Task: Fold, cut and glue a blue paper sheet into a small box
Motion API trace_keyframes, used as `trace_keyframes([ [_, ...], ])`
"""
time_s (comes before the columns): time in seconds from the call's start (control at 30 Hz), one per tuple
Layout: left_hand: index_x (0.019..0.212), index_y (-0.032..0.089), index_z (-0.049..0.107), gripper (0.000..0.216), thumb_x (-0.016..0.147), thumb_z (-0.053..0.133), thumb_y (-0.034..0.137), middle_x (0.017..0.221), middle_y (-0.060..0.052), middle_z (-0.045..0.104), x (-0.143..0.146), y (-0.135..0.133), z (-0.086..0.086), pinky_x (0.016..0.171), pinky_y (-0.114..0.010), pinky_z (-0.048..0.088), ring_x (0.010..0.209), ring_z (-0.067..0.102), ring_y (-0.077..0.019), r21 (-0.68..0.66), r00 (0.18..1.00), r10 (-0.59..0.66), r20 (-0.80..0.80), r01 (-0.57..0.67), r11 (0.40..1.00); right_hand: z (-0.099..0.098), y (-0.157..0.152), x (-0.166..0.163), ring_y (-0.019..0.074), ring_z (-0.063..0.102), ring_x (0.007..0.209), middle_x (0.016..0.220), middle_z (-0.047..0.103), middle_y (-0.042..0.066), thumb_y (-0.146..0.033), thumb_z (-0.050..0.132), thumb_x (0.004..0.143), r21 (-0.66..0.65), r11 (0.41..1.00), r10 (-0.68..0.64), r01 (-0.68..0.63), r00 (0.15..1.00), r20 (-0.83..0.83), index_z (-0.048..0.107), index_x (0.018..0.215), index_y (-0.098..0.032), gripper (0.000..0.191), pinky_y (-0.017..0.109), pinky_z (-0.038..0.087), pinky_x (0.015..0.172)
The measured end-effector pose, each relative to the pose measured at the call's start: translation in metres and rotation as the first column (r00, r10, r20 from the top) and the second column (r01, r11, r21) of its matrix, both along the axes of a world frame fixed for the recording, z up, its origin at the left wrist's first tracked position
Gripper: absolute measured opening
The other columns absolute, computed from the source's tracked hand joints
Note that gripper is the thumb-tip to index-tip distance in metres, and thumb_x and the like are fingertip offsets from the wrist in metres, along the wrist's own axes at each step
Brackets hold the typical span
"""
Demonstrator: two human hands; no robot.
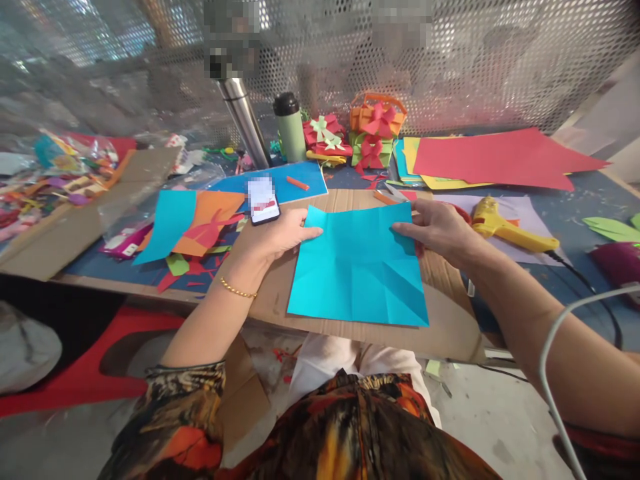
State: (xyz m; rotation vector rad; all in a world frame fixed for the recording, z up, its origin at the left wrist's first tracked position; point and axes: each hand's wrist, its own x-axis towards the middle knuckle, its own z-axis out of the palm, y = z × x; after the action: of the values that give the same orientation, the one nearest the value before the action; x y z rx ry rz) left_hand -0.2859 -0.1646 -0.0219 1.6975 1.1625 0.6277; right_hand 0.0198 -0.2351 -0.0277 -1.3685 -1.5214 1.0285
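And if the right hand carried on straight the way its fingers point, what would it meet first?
The turquoise sheet that the right hand holds; skimming leftward across that, it would probably reach the left hand next, though depth is unclear.

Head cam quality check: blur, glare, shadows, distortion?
Head view: creased turquoise sheet reads clearly, darker shading at its lower right; head view: perforated panel behind the table looks hazy, brighter at upper left; head view: pixelation hides part of the phone and the steel flask's top; head view: wide-angle stretch towards the edges.
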Motion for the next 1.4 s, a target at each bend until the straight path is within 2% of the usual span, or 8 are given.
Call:
trace_keyframes([
  [0.2,0.075,0.021,0.056,0.017,0.087,0.067,0.024,0.073,0.001,0.06,0.003,-0.004,0.002,0.06,-0.027,0.033,0.066,0.05,-0.0141,0.274,0.964,0.013,-0.265,0.063,0.96,-0.004,0.0,0.006,0.0196,0.059,0.045,0.052,0.059,-0.005,-0.051,0.069,0.09,0.128,0.992,-0.032,-0.006,0.955,0.294,0.065,0.117,-0.022,0.04,0.031,0.043,0.045],
  [0.4,0.088,0.022,0.058,0.011,0.091,0.067,0.029,0.081,-0.003,0.06,0.005,-0.008,-0.003,0.07,-0.032,0.035,0.077,0.055,-0.0219,0.443,0.881,0.157,-0.446,0.064,0.894,-0.004,-0.009,0.001,0.0294,0.069,0.076,0.084,0.074,0.01,-0.046,0.063,0.094,0.437,0.892,-0.397,0.113,0.657,0.64,0.065,0.138,-0.015,0.054,0.038,0.048,0.065],
  [0.47,0.102,0.02,0.063,0.012,0.092,0.066,0.026,0.093,-0.007,0.065,0.005,-0.011,-0.003,0.078,-0.034,0.038,0.089,0.06,-0.0259,0.445,0.875,0.151,-0.46,0.08,0.892,0.0,-0.013,-0.005,0.0319,0.071,0.087,0.098,0.075,0.015,-0.045,0.057,0.099,0.484,0.87,-0.423,0.09,0.641,0.64,0.071,0.131,-0.018,0.044,0.041,0.051,0.069],
  [0.6,0.116,0.019,0.066,0.024,0.093,0.067,0.024,0.104,-0.01,0.069,0.007,-0.016,0.001,0.084,-0.035,0.041,0.1,0.064,-0.0302,0.421,0.881,0.123,-0.457,0.092,0.903,0.004,-0.019,-0.02,0.0322,0.071,0.104,0.113,0.075,0.015,-0.045,0.051,0.105,0.524,0.805,-0.145,-0.278,0.764,0.628,0.08,0.114,-0.024,0.036,0.047,0.058,0.088],
  [0.67,0.118,0.018,0.066,0.026,0.093,0.069,0.025,0.107,-0.011,0.07,0.008,-0.018,0.004,0.087,-0.035,0.042,0.104,0.065,-0.0314,0.407,0.881,0.12,-0.458,0.088,0.909,0.001,-0.02,-0.027,0.0311,0.071,0.112,0.124,0.074,0.015,-0.045,0.051,0.107,0.488,0.741,0.053,-0.461,0.765,0.642,0.079,0.119,-0.024,0.037,0.05,0.058,0.098],
  [0.77,0.117,0.019,0.065,0.025,0.093,0.069,0.026,0.109,-0.011,0.07,0.01,-0.022,0.009,0.088,-0.034,0.043,0.107,0.064,-0.0311,0.398,0.864,0.131,-0.486,0.085,0.913,-0.006,-0.02,-0.034,0.0312,0.069,0.124,0.139,0.071,0.016,-0.047,0.049,0.109,0.414,0.698,0.204,-0.584,0.716,0.667,0.075,0.13,-0.021,0.042,0.054,0.054,0.108],
  [1.07,0.088,0.02,0.065,0.016,0.098,0.057,0.03,0.072,-0.002,0.059,0.005,-0.028,0.027,0.068,-0.031,0.037,0.071,0.056,-0.0198,0.484,0.862,0.191,-0.469,0.07,0.872,-0.014,-0.021,-0.035,0.0327,0.068,0.127,0.139,0.072,0.017,-0.048,0.048,0.11,0.372,0.7,0.222,-0.609,0.681,0.698,0.074,0.134,-0.017,0.047,0.055,0.053,0.108],
  [1.4,0.079,0.02,0.071,0.027,0.097,0.052,0.029,0.082,-0.007,0.072,0.001,-0.028,0.026,0.077,-0.032,0.044,0.082,0.062,-0.0219,0.52,0.899,0.137,-0.416,0.111,0.847,-0.019,-0.02,-0.033,0.0326,0.067,0.127,0.141,0.07,0.017,-0.045,0.056,0.107,0.399,0.685,0.214,-0.61,0.691,0.69,0.072,0.137,-0.019,0.043,0.054,0.052,0.108],
])
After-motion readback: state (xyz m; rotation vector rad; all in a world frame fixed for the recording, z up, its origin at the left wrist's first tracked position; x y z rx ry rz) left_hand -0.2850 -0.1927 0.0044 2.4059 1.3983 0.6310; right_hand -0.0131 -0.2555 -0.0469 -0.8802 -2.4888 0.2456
